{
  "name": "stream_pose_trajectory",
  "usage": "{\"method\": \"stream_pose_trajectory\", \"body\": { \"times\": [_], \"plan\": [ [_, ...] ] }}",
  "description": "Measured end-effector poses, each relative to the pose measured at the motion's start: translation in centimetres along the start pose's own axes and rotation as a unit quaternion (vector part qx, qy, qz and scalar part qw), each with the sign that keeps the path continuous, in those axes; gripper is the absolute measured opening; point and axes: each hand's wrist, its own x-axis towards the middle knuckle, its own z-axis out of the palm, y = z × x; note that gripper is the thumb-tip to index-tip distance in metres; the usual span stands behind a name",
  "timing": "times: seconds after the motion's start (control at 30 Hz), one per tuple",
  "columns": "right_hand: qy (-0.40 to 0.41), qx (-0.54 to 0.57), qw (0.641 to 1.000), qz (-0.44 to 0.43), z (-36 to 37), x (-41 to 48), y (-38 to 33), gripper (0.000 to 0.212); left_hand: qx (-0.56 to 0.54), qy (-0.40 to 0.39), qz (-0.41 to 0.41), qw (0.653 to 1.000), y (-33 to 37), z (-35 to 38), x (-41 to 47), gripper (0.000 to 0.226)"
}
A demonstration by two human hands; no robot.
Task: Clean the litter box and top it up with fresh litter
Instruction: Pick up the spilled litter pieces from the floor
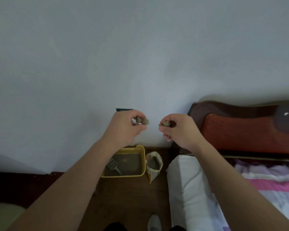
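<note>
My left hand (123, 129) is raised in front of the wall, its fingers closed on grey-brown litter clumps (142, 121). My right hand (178, 129) is held level with it, a short gap apart, pinching another litter clump (165, 123). Far below on the floor stands the yellow litter box (141, 150) against the wall, filled with grey litter. A grey slotted scoop (113, 165) lies inside it at the left. Right of the box stands an open litter bag (154, 164), upright and partly full.
A bed with a white pillow (187, 185), striped bedding and a red-brown headboard (240, 130) fills the right side. The floor (128, 197) is dark wood. A white shoe (154, 222) shows at the bottom edge. A small dark card (123, 109) is on the wall.
</note>
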Motion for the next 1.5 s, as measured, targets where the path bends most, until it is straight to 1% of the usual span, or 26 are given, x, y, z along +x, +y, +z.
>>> {"method": "stream_pose_trajectory", "body": {
  "times": [0.17,0.27,0.53,0.77,0.87,0.93,1.07,1.2,1.33,1.5],
  "plan": [
    [0.043,-0.005,0.999,0.012,-0.1,-1.8,-0.8,0.01,0.004,-0.035,0.037,0.999,0.3,0.0,-0.4,0.025],
    [0.08,-0.002,0.996,0.028,-0.1,-4.2,-1.2,0.005,0.0,-0.074,0.059,0.996,0.7,0.2,-0.7,0.025],
    [0.186,-0.007,0.979,0.079,0.7,-11.7,-0.8,0.008,-0.009,-0.162,0.098,0.982,1.4,2.1,-3.9,0.024],
    [0.249,-0.014,0.961,0.117,-0.9,-18.8,0.1,0.008,-0.015,-0.202,0.151,0.967,4.1,4.2,-7.3,0.021],
    [0.282,0.0,0.952,0.12,-2.3,-21.8,0.9,0.012,-0.007,-0.216,0.174,0.961,6.2,5.8,-8.8,0.022],
    [0.305,-0.002,0.944,0.127,-3.2,-24.3,1.6,0.014,-0.006,-0.228,0.189,0.955,7.7,7.4,-10.0,0.022],
    [0.358,0.017,0.921,0.156,-5.2,-30.1,3.5,0.011,0.004,-0.261,0.223,0.939,10.4,11.4,-13.1,0.02],
    [0.399,0.037,0.897,0.188,-7.0,-36.1,5.3,0.003,0.015,-0.295,0.284,0.912,12.9,15.3,-16.5,0.019],
    [0.44,0.045,0.871,0.216,-8.1,-41.2,6.3,0.002,0.024,-0.331,0.329,0.884,15.5,18.8,-19.5,0.018],
    [0.503,0.056,0.822,0.26,-8.2,-46.0,7.7,0.003,0.002,-0.401,0.338,0.851,18.0,22.7,-22.2,0.016]
  ]
}}
